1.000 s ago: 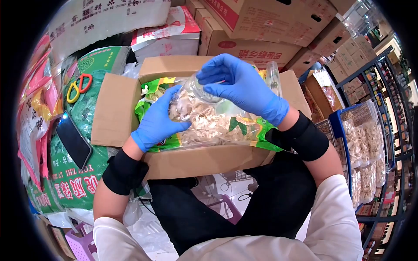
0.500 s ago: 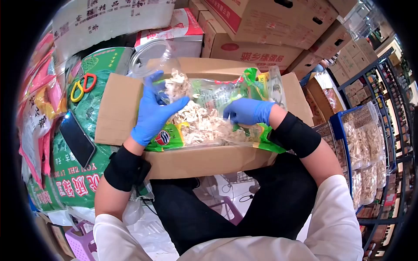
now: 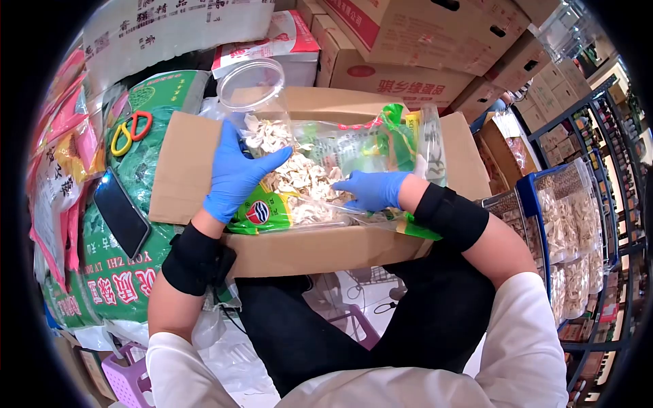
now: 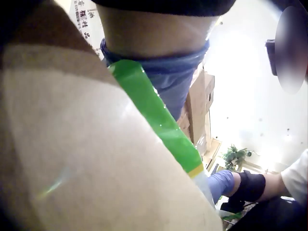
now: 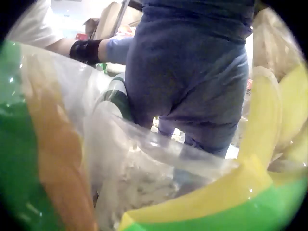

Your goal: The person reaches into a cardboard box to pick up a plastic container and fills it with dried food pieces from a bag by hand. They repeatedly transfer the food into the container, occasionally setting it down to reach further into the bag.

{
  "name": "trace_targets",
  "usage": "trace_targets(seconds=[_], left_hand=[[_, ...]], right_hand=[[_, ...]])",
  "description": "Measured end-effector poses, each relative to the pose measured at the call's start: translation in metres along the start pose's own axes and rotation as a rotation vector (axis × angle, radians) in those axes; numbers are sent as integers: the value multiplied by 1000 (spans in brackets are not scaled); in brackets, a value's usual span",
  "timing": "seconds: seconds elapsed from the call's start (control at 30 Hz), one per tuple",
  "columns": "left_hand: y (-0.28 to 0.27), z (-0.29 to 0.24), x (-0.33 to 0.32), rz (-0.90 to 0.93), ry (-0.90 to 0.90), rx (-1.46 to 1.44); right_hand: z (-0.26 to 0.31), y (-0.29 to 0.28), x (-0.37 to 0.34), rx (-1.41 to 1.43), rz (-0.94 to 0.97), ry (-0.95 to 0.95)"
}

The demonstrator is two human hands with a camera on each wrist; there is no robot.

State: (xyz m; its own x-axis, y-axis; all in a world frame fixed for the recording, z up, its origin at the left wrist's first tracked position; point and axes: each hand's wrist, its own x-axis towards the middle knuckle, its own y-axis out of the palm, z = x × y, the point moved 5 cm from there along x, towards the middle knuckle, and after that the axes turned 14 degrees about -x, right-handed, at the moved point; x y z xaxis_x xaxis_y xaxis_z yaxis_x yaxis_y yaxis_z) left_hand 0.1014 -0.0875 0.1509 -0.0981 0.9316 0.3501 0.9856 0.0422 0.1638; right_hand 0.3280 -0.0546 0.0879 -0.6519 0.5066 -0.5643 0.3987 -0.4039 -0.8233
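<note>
My blue-gloved left hand (image 3: 235, 173) grips a clear plastic jar (image 3: 253, 87) from its left side, thumb stretched across the near side. The jar's round mouth faces upward, and pale dried slices, like dried mushroom, lie in its lower part. Under it, more dried slices (image 3: 309, 178) spill inside an opened clear-and-green bag (image 3: 272, 212). The gloved right hand (image 3: 374, 190) reaches into the bag, fingertips at the right edge of the pile. Whether it pinches any slices I cannot tell. In the right wrist view, the right glove (image 5: 187, 82) stands amid the bag's plastic.
A cardboard box (image 3: 326, 253) with flaps spread surrounds the bag. Scissors (image 3: 130, 132) and a phone (image 3: 121, 212) lie on green sacks (image 3: 115, 282) at left. Stacked cartons (image 3: 408, 75) rise behind. On the right stand a blue-edged rack of packed slices (image 3: 568, 224) and shelving.
The right hand has left the jar's mouth and gone down to the slices in the bag. The left hand has swung the jar up and left, its mouth now upward.
</note>
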Motion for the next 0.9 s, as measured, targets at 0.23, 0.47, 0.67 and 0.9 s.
trace_targets(seconds=[0.23, 0.47, 0.67, 0.9], left_hand=[[-3, 10, -2, 26, 53, 147], [3, 10, -6, 119, -68, 252], [6, 6, -8, 221, 14, 406], [8, 8, -13, 319, 62, 617]], right_hand=[[-8, 3, 2, -171, 163, 122], [-11, 9, 4, -110, 111, -29], [-36, -28, -10, 23, -186, 70], [-50, -65, -42, 265, -259, 98]])
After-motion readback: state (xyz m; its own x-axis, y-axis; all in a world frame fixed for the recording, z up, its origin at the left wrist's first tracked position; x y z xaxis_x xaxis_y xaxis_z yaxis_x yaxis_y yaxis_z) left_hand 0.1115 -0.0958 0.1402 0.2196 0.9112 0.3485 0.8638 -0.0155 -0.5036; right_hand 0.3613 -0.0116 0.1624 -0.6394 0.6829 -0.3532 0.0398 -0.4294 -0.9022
